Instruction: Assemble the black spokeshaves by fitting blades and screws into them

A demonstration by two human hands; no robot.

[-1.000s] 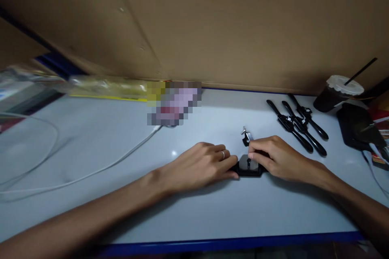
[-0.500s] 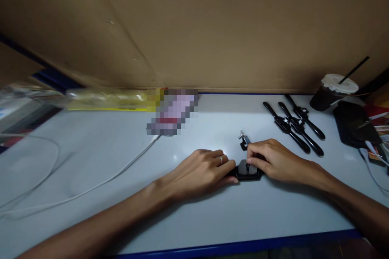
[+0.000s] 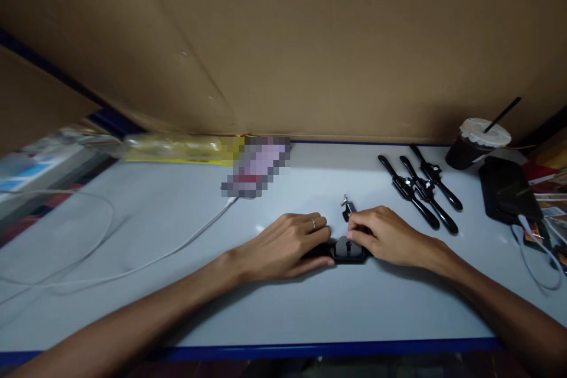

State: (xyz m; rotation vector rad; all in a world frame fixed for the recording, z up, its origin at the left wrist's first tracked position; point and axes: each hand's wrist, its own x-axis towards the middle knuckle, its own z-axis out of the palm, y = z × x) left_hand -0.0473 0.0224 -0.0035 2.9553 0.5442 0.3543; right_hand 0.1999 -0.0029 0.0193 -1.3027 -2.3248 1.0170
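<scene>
A black spokeshave point(image 3: 351, 260) lies crosswise on the table with a grey slotted blade point(image 3: 343, 247) in its middle. My left hand point(image 3: 295, 245) is wrapped over its left handle, pressing it on the tabletop. With thumb and fingers bent together, my right hand point(image 3: 383, 236) pinches the blade at its upper right edge; the right handle is mostly hidden beneath this hand. Just behind the right fingertips lies a small black cap point(image 3: 349, 208) with a silver thumbscrew point(image 3: 344, 201). Three more black spokeshaves point(image 3: 427, 189) lie side by side at the back right.
A lidded cup with a straw point(image 3: 478, 142) and a black device point(image 3: 507, 189) with a white cable stand at the right. A blurred phone point(image 3: 261, 165) on a charging cable point(image 3: 199, 230) and a yellow plastic-wrapped roll point(image 3: 177, 149) lie by the cardboard wall point(image 3: 310, 41).
The view has shifted slightly. My right fingertips have come a little lower onto the blade's upper edge, while my left hand keeps its hold on the handle.
</scene>
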